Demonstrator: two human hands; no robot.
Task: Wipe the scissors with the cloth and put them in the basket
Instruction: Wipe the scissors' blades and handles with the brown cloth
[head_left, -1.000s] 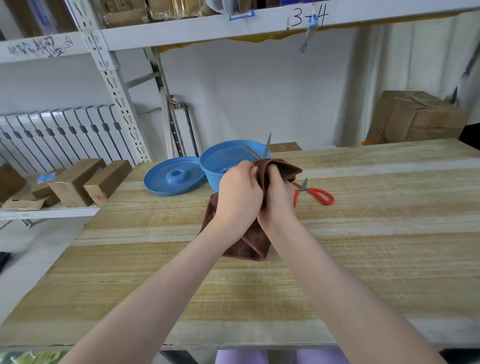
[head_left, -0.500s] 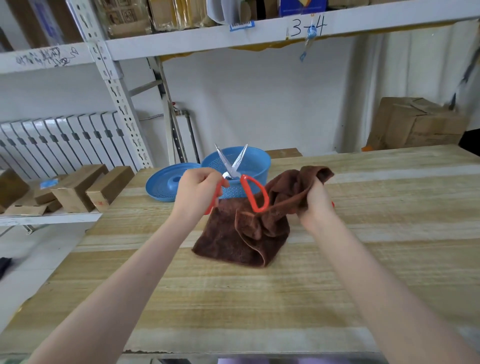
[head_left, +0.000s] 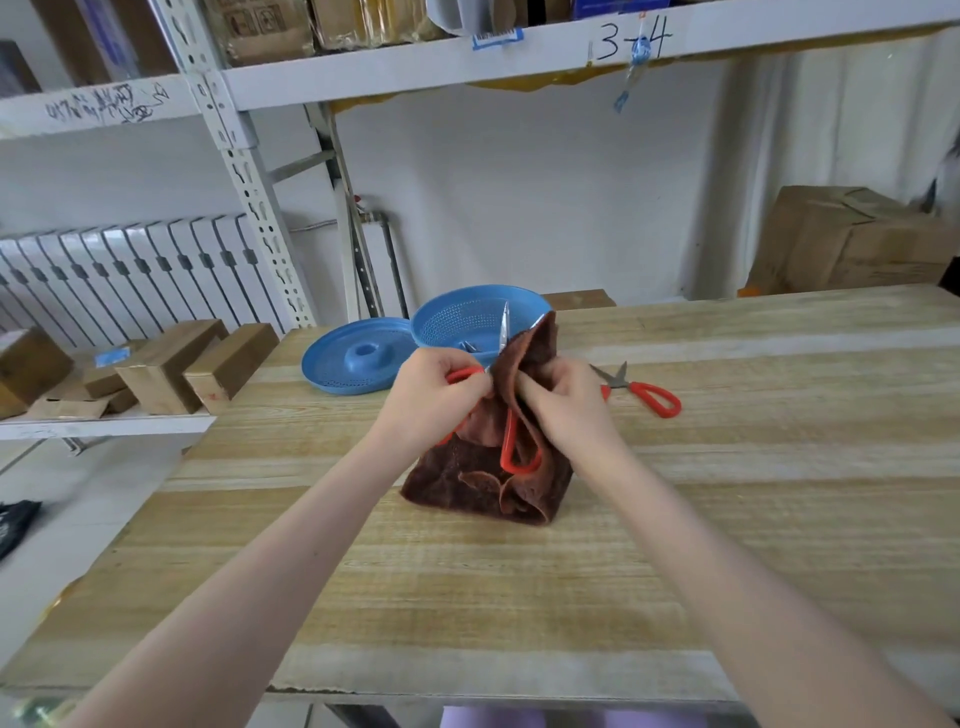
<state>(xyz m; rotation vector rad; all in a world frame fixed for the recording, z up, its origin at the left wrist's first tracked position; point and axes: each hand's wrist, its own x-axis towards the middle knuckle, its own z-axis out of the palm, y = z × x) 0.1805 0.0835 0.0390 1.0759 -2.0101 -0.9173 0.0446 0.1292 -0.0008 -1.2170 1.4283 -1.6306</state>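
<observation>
On the counter just in front of the basket, the cloth, held clear half a second ago, has been folded back over an upturned blade of the scissors and is pinched there by fingers of the right hand, the red handle being gripped by the left hand, so wiping is judged resumed, not finished.

Bright, soft, even light fills the scene, with no hard-edged shadows. The white wall beyond the fingers looks pale, almost washed out toward the upper right. Below the fingers, the cloth throws only a faint, diffuse shadow on the bench. Just above them, the blade of the scissors shows a dull glint. Detail is crispest around the fingers. The floor far to their left and the bottom edge are smeared. Wide-angle distortion bows the shelf overhead.
</observation>
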